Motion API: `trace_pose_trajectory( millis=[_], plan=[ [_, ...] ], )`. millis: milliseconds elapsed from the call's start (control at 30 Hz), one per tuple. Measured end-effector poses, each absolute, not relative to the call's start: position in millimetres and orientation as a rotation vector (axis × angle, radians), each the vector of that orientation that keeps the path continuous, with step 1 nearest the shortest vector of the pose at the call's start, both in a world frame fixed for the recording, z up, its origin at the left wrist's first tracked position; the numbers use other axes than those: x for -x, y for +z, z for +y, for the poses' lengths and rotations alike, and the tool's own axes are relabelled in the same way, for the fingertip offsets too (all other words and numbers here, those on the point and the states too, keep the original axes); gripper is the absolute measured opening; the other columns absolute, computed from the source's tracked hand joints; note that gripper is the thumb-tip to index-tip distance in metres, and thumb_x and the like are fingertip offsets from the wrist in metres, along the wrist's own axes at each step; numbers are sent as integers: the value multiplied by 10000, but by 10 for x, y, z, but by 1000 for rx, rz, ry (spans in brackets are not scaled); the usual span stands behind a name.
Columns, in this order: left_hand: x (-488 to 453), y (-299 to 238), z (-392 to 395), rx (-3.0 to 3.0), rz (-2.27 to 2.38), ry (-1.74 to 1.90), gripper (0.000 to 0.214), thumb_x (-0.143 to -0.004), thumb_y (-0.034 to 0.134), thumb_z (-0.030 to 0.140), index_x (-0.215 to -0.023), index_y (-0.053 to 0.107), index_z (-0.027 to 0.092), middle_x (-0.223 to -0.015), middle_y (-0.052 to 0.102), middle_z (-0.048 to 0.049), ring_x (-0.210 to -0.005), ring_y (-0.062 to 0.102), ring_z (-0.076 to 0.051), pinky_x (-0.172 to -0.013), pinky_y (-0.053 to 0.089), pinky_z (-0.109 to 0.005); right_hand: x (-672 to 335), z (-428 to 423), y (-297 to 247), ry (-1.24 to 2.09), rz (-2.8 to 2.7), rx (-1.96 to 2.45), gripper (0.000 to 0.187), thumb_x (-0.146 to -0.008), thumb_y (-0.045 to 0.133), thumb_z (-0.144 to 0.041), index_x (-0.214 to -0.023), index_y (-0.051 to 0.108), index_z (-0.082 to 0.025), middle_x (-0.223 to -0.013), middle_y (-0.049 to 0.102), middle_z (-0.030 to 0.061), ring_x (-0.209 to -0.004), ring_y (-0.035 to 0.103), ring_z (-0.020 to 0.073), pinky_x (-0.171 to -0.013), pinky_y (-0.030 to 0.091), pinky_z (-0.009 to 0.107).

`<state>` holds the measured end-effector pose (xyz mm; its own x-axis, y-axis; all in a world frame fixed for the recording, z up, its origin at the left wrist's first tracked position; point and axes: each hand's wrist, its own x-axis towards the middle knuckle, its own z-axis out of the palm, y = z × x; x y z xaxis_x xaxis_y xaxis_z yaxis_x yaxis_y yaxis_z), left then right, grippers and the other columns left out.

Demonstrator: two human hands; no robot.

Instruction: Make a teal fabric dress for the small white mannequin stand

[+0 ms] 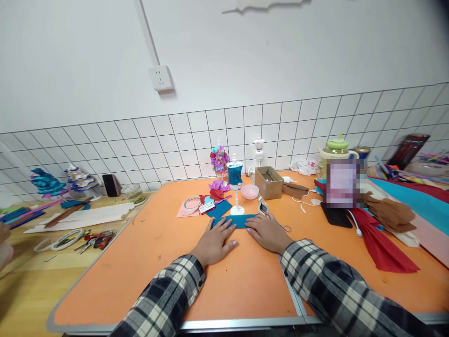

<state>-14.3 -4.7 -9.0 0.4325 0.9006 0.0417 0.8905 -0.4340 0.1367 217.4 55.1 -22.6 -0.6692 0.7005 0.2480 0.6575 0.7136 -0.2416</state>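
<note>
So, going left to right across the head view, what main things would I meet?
Blue ruffled dress, white ruffled dress, black phone, clear jar, wall socket, left hand, blue strip, right hand, green-lidded teapot, dark tumbler.

No lettering can be read. A white label (206, 207) on the far left-hand part of the orange table (140, 267) carries print too small to make out; a screen (342, 182) at right is pixelated.

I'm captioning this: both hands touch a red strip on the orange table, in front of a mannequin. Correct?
The strip is blue, not red, as the head view shows; the left hand and right hand touch it on the table in front of the mannequin.
</note>
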Motion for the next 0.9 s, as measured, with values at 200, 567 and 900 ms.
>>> trace_pose_trajectory(
  millis=[200, 567, 900],
  plan=[
    [116, -163, -27, -2636, 1591, 255, 695, -895, 343, 629, -1486, 174, 306, -1559, 232, -54, -1441, 115, -286, -1117, 50, -605, -2238, 578, -230, 126, -2488, 961, 390, -938, 419, -331, -1299, 534, -239, -1316, 558, 62, -1217, 452, 201, -1044, 290, 416],
    [997, -142, 666, -2345, 2191, 824, 368, -886, 441, 409, -1081, 682, 211, -1158, 658, -102, -1121, 547, -300, -957, 402, -432, -2366, 677, -278, 130, -2418, 1035, 282, -910, 452, -265, -1099, 660, -245, -1242, 605, 40, -1178, 472, 206, -1017, 333, 399],
    [1183, -281, 865, -2245, 2077, 745, 414, -881, 449, 497, -1075, 704, 233, -1108, 716, -43, -1075, 611, -252, -930, 442, -341, -1460, 555, -82, 76, -2703, 660, 455, -933, 403, -473, -1307, 490, -228, -1379, 496, 63, -1244, 381, 238, -1035, 238, 443]
  ],
)
